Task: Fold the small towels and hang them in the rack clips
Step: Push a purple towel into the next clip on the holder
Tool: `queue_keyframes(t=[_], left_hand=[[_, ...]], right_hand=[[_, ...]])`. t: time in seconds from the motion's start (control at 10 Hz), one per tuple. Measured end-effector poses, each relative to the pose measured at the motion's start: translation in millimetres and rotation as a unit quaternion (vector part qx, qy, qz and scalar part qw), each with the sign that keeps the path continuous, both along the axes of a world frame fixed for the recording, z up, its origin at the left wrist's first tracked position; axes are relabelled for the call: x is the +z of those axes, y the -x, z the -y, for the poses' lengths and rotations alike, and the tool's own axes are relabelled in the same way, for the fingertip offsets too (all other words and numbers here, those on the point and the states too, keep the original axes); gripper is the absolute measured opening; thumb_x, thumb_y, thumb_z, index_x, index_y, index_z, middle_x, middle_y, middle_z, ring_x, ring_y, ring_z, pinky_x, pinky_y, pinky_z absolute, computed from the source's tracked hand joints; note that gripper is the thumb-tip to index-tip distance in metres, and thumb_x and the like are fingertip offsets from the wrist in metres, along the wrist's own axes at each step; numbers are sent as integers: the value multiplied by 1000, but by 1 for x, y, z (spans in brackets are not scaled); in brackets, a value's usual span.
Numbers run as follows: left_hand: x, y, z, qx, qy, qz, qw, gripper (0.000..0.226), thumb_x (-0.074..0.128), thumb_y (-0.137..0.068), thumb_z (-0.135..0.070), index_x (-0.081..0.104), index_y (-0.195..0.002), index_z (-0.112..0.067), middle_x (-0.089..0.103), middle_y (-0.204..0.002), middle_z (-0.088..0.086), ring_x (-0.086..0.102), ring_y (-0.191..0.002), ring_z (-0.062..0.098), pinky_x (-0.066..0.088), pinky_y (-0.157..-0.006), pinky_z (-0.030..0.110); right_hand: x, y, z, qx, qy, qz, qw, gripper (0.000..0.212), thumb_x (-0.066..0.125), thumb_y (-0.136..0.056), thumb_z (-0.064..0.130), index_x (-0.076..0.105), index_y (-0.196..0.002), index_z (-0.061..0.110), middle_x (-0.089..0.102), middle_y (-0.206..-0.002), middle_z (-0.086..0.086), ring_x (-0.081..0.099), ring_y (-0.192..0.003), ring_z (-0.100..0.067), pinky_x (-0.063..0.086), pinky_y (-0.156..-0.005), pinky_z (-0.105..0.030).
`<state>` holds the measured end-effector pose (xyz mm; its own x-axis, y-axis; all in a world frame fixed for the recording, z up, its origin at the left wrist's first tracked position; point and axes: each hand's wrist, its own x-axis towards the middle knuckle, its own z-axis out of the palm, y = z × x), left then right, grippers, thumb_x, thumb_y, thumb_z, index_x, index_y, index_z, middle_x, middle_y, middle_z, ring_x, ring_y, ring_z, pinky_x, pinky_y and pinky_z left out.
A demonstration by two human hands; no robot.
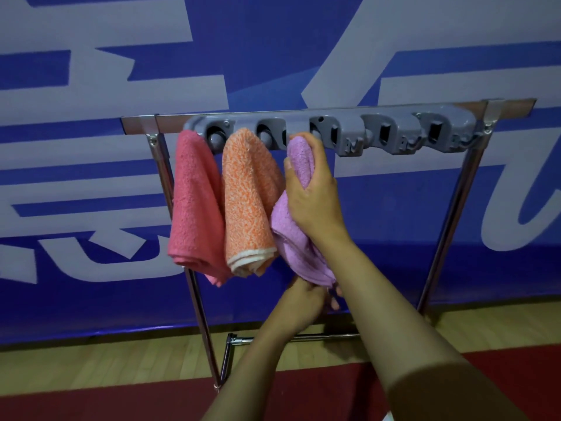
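Note:
A grey clip rack (394, 129) with several clips is fixed along the top bar of a chrome stand. A pink towel (194, 208) hangs folded from the leftmost clip. An orange speckled towel (249, 202) hangs from the clip beside it. My right hand (312, 192) grips the top of a folded purple towel (291, 238) and presses it up against the third clip. My left hand (306, 302) holds the purple towel's lower end from below. The two clips on the right hold nothing.
The chrome stand (452, 217) has slanted legs and a low crossbar (303, 338). Behind it hangs a blue banner (394, 192) with large pale letters. Wooden floor (91, 366) and a red mat (91, 402) lie below.

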<state>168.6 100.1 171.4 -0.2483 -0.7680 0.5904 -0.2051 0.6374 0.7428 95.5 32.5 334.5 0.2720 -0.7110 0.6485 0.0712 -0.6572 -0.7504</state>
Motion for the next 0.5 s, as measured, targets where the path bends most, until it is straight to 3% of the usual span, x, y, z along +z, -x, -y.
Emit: queue_keyframes(t=[0.1, 0.2, 0.3, 0.4, 0.5], left_hand=[[19, 51, -17, 115, -263, -11, 958, 29, 47, -109, -15, 70, -101, 3, 72, -92, 28, 62, -73, 18, 50, -73, 35], [22, 54, -22, 171, -281, -49, 943, 23, 47, -109, -12, 67, -112, 1, 68, -103, 34, 64, -83, 26, 51, -76, 36], [24, 52, -18, 164, -289, -64, 941, 23, 50, -109, -17, 71, -103, -10, 69, -92, 27, 62, -78, 22, 49, -74, 36], [25, 48, -21, 174, -314, -51, 932, 25, 49, -109, -18, 68, -93, -13, 68, -79, 5, 60, -70, 13, 47, -66, 32], [29, 51, -24, 165, -316, -52, 933, 29, 48, -111, -18, 67, -89, -16, 68, -72, -8, 60, -68, 9, 48, -65, 26]], right_hand=[[-2, -1, -4, 12, -7, 20, 1000, 42, 58, -101, 20, 44, -140, 30, 52, -108, 49, 54, -94, 25, 40, -71, 2], [-10, 3, -6, 21, -17, 23, 999, 58, 65, -96, 13, 37, -144, 29, 45, -124, 40, 48, -101, 31, 40, -75, 4], [-26, 5, -8, 10, -68, -9, 998, 63, 72, -91, 22, 33, -141, 27, 46, -112, 30, 55, -89, 21, 44, -65, -4], [-36, 9, -5, 7, -106, -46, 993, 44, 74, -87, 30, 54, -125, 22, 62, -104, 16, 61, -88, 4, 48, -70, -22], [-31, 15, -5, 11, -112, -69, 991, 25, 73, -87, 28, 62, -109, 24, 65, -91, 17, 65, -86, -1, 51, -71, -25]])
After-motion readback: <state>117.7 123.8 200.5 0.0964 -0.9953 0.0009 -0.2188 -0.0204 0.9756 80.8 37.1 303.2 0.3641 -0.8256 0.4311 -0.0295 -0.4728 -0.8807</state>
